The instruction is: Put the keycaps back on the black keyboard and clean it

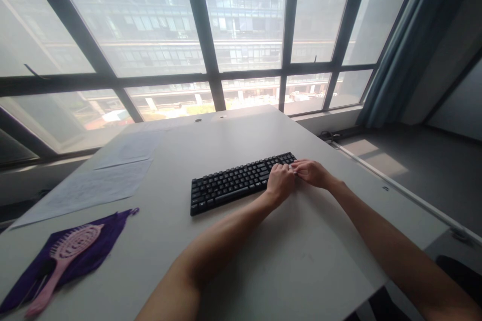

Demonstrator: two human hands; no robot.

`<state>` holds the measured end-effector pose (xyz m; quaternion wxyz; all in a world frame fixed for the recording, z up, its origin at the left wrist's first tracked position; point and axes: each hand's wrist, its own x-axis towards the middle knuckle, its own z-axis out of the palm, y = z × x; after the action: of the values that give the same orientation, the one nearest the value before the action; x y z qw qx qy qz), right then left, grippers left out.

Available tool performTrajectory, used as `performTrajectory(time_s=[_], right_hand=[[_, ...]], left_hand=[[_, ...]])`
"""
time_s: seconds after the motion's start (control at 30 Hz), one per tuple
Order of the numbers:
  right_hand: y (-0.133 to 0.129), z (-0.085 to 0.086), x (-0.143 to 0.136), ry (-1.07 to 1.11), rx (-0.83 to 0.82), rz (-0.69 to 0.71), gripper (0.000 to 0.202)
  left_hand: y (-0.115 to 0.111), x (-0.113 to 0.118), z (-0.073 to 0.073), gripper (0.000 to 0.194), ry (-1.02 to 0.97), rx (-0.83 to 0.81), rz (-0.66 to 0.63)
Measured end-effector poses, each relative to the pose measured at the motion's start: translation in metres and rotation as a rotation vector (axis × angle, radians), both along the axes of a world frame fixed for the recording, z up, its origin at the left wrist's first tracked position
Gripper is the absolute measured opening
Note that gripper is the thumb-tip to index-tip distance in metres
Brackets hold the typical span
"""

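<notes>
A black keyboard lies at a slant on the white desk, its far right end partly covered by my hands. My left hand rests over the number-key end with its fingers curled and drawn together. From the right, my right hand meets it, fingertips pinched close to those of the left. A small pale spot shows between the fingertips, too small to name. Whatever the fingers hold, if anything, is mostly hidden by them.
On the left, a pink hairbrush lies on a purple cloth pouch. Behind it are sheets of paper. The white desk reaches toward large windows. A blue curtain hangs at right, with cables beyond the desk's edge.
</notes>
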<state>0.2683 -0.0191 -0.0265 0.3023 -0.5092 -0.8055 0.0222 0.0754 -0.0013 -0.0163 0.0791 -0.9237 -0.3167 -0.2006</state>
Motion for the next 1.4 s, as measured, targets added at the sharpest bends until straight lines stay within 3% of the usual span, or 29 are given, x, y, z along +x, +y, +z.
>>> performTrajectory(time_s=[0.2, 0.37, 0.5, 0.63, 0.83, 1.03, 1.23, 1.4], right_hand=[[-0.006, 0.007, 0.0, 0.059, 0.031, 0.051, 0.013], [-0.004, 0.003, 0.003, 0.194, 0.045, -0.089, 0.026], [0.001, -0.004, 0.006, 0.188, 0.047, -0.235, 0.025], [0.003, -0.009, 0.01, 0.189, 0.045, -0.296, 0.033], [0.003, -0.007, 0.012, 0.176, 0.044, -0.318, 0.022], [0.0, 0.002, 0.003, 0.263, 0.25, -0.328, 0.015], [-0.001, 0.002, 0.0, 0.17, 0.257, -0.268, 0.021], [-0.003, 0.003, -0.004, 0.072, 0.296, -0.362, 0.02]], left_hand=[[-0.005, -0.002, 0.005, 0.032, -0.051, 0.009, 0.003], [-0.006, -0.001, 0.006, 0.04, -0.127, 0.005, 0.03], [-0.006, -0.001, 0.006, 0.03, -0.128, -0.013, 0.047], [-0.007, -0.002, 0.006, 0.05, -0.122, -0.019, 0.054], [-0.003, -0.001, -0.003, 0.027, -0.107, -0.003, 0.019], [0.003, 0.001, -0.01, 0.036, -0.116, 0.049, 0.053], [0.008, -0.001, -0.01, 0.039, -0.125, 0.041, 0.07], [0.008, -0.002, -0.005, 0.027, -0.12, 0.028, -0.099]])
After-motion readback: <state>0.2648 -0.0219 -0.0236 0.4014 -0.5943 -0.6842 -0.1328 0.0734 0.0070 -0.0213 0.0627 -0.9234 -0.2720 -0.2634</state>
